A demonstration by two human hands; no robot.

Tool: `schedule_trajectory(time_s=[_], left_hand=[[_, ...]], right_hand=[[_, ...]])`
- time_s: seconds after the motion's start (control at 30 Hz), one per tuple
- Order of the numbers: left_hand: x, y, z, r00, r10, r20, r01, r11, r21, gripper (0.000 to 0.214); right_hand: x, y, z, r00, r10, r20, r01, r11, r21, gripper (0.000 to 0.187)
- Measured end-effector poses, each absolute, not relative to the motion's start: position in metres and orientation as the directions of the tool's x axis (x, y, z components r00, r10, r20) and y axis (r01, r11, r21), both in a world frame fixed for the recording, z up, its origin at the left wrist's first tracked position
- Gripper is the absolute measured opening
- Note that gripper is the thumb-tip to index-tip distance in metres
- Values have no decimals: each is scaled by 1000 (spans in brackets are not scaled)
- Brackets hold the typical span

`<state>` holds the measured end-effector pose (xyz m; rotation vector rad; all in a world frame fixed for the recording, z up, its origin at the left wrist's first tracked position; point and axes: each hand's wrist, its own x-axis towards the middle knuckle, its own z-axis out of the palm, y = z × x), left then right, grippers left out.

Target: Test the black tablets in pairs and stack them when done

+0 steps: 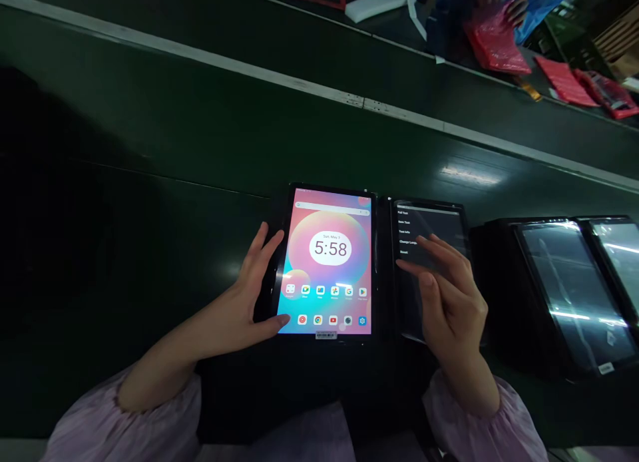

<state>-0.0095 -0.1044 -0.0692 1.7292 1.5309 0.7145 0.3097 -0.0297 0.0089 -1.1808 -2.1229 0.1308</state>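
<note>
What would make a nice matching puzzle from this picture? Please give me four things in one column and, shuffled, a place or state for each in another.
Column one
1. home-screen tablet
2. text-menu tablet
3. left hand
4. shiny red packet

Column two
A. partly hidden by the right hand
B. held by another person's hand
C. shows a large 5:58
D. has its thumb at the lower left corner of a lit screen

Right pairs: 1-C, 2-A, 3-D, 4-B
</note>
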Motion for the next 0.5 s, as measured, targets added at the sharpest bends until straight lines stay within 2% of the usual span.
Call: schedule_trajectory(time_s=[0.3, 0.5], left_hand=[[-13, -104, -66, 155, 987, -50, 597, -53, 800, 109], [-12, -105, -64, 175, 979, -107, 564, -10, 825, 105]], right_hand=[[297, -26, 8, -401, 772, 493, 707, 603, -369, 29], [286, -22, 5, -434, 749, 500, 686, 635, -355, 31]])
